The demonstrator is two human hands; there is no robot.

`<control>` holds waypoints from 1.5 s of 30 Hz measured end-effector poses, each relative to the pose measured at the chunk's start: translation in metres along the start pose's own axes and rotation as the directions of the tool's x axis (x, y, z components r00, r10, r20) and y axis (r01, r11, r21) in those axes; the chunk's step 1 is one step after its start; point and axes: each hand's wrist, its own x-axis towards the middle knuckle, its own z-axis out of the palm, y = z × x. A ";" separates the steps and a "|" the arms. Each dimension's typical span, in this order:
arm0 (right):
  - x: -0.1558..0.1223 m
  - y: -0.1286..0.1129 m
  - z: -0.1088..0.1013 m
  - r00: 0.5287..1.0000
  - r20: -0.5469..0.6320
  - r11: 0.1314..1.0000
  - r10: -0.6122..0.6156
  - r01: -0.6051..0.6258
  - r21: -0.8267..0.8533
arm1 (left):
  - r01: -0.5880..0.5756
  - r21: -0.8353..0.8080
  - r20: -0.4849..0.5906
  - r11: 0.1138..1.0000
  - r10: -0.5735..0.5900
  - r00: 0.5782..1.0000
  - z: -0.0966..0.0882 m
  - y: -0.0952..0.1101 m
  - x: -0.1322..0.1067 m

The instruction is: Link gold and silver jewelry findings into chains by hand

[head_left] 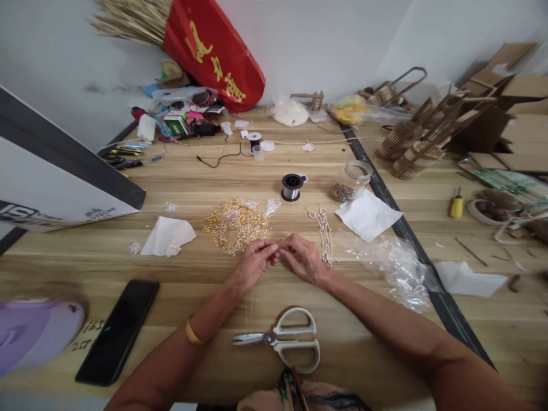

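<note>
My left hand (257, 260) and my right hand (302, 258) meet over the table, fingertips almost touching. Both are pinched closed around something tiny, mostly hidden by the fingers. A thin clear thread (250, 305) seems to trail down from the left fingers. Just beyond the left hand lies a heap of gold and silver beaded strands (235, 224). To the right of my right hand are finished-looking bead strands with loops (324, 237). Scissors (274, 339) with cream handles rest below the hands, blades pointing left. A black spool of clear line (291, 188) stands farther back.
A glass jar of beads (351, 182) lies on its side at right, near white paper (368, 214) and clear plastic bags (398, 268). At left are a phone (117, 332), a paper piece (168, 236) and a purple object (40, 331). Small woven baskets (417, 154) stand back right.
</note>
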 end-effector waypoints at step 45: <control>0.000 -0.004 -0.004 0.990 -0.065 0.992 -0.124 0.123 -0.029 | 0.029 -0.025 0.055 0.999 -0.027 0.998 -0.009 -0.001 0.002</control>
